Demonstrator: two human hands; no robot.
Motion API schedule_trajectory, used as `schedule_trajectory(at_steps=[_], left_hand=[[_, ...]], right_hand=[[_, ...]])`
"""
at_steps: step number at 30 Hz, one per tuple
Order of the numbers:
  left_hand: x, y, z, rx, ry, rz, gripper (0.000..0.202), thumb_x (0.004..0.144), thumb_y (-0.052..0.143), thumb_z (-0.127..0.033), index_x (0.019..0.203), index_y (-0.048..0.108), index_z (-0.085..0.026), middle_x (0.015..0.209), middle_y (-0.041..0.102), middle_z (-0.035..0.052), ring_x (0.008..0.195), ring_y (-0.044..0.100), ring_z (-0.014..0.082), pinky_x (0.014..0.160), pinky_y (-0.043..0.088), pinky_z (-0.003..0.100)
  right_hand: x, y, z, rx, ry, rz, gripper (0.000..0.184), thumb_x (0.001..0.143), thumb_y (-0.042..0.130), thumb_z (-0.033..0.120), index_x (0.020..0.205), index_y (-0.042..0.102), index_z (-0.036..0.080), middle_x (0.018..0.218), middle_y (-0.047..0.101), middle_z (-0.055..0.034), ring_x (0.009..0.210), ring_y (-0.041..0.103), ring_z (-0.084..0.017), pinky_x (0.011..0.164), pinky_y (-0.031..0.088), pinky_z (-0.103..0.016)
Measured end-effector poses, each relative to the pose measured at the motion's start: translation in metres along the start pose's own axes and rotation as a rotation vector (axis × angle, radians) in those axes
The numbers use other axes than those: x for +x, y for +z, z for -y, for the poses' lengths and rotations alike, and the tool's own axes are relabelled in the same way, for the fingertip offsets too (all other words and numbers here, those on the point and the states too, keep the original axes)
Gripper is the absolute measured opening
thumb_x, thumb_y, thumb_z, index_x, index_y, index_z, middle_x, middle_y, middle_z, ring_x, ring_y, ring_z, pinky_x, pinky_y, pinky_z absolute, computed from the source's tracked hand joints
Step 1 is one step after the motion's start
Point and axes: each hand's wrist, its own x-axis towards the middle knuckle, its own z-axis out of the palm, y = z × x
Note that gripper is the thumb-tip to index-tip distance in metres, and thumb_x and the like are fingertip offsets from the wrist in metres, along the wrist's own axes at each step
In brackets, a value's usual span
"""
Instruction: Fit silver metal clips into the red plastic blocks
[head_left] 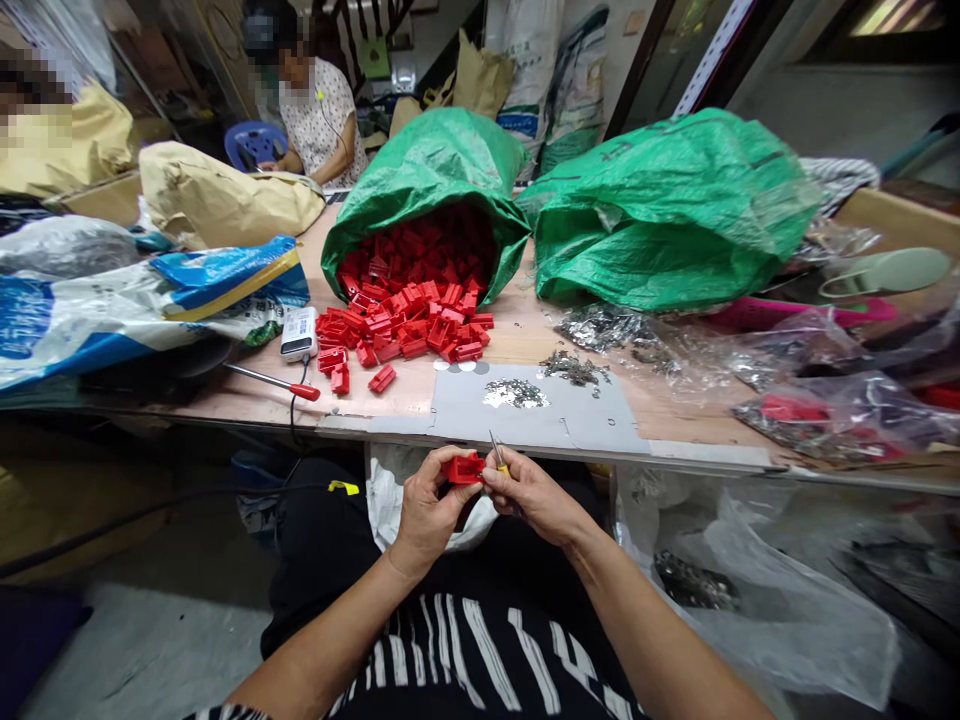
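Observation:
My left hand [429,505] is closed around a small red plastic part [464,468], held just below the table's front edge. My right hand [525,492] pinches a thin metal tool with a yellow grip [498,457] whose tip touches the red part. On the table above lies a heap of the same red parts [409,315], spilling from an open green sack [427,175]. A small pile of tiny metal pieces [515,394] rests on a grey card [540,415] right in front of me.
A second green sack [667,210] lies at the right, with clear plastic bags of metal bits [840,410] beside it. A red-handled screwdriver [274,381] and a white device [298,333] sit left of the heap. Another person [315,105] sits across the table.

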Motion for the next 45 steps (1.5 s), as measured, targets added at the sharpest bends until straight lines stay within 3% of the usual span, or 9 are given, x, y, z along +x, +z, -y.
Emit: schedule_trajectory(at_steps=[12, 17, 21, 27, 35, 45], left_hand=[[0.011, -0.003, -0.007, -0.168, -0.154, -0.009, 0.03, 0.079, 0.074, -0.028, 0.105, 0.062, -0.018, 0.101, 0.073, 0.0056, 0.091, 0.07, 0.0165, 0.086, 0.056, 0.028], [0.032, -0.018, 0.001, 0.054, -0.047, 0.031, 0.031, 0.082, 0.071, -0.026, 0.111, 0.063, -0.019, 0.104, 0.072, 0.0063, 0.092, 0.069, 0.0172, 0.087, 0.055, 0.029], [0.055, -0.029, 0.011, 0.229, 0.068, 0.095, 0.034, 0.082, 0.069, -0.02, 0.115, 0.065, -0.019, 0.109, 0.072, 0.0082, 0.099, 0.069, 0.0205, 0.092, 0.055, 0.034], [0.078, -0.034, 0.019, 0.315, 0.166, 0.194, 0.048, 0.079, 0.063, -0.006, 0.124, 0.064, -0.024, 0.122, 0.069, 0.0065, 0.117, 0.063, 0.0203, 0.104, 0.049, 0.038], [0.083, -0.034, 0.025, 0.417, 0.198, 0.269, 0.06, 0.076, 0.066, -0.001, 0.132, 0.058, -0.021, 0.12, 0.069, 0.0076, 0.112, 0.064, 0.0201, 0.103, 0.05, 0.039], [0.081, -0.033, 0.026, 0.471, 0.28, 0.269, 0.064, 0.078, 0.064, 0.0, 0.137, 0.052, -0.022, 0.12, 0.068, 0.0078, 0.111, 0.064, 0.019, 0.098, 0.052, 0.036]], right_hand=[[0.005, 0.002, 0.001, -0.041, -0.029, -0.021, 0.051, 0.077, 0.073, 0.059, 0.085, 0.044, 0.018, 0.073, 0.048, 0.0026, 0.055, 0.037, -0.006, 0.051, 0.024, -0.021], [0.008, -0.007, 0.005, -0.341, -0.106, -0.086, 0.048, 0.088, 0.056, 0.062, 0.107, 0.056, 0.018, 0.076, 0.046, 0.0003, 0.059, 0.042, -0.011, 0.055, 0.034, -0.026], [0.013, -0.014, 0.011, -0.7, -0.252, -0.181, 0.036, 0.094, 0.048, 0.048, 0.11, 0.064, 0.019, 0.09, 0.053, -0.0063, 0.073, 0.054, -0.017, 0.065, 0.043, -0.032], [0.024, -0.012, 0.017, -0.982, -0.372, -0.243, 0.028, 0.094, 0.05, 0.029, 0.115, 0.065, 0.018, 0.102, 0.064, -0.0086, 0.092, 0.059, -0.021, 0.085, 0.044, -0.036], [0.036, -0.006, 0.019, -1.111, -0.376, -0.219, 0.021, 0.093, 0.053, 0.013, 0.107, 0.068, 0.016, 0.097, 0.065, -0.0063, 0.091, 0.061, -0.019, 0.083, 0.046, -0.033], [0.035, -0.005, 0.018, -1.161, -0.354, -0.218, 0.019, 0.094, 0.053, 0.009, 0.107, 0.065, 0.015, 0.101, 0.063, -0.0069, 0.095, 0.061, -0.02, 0.087, 0.047, -0.034]])
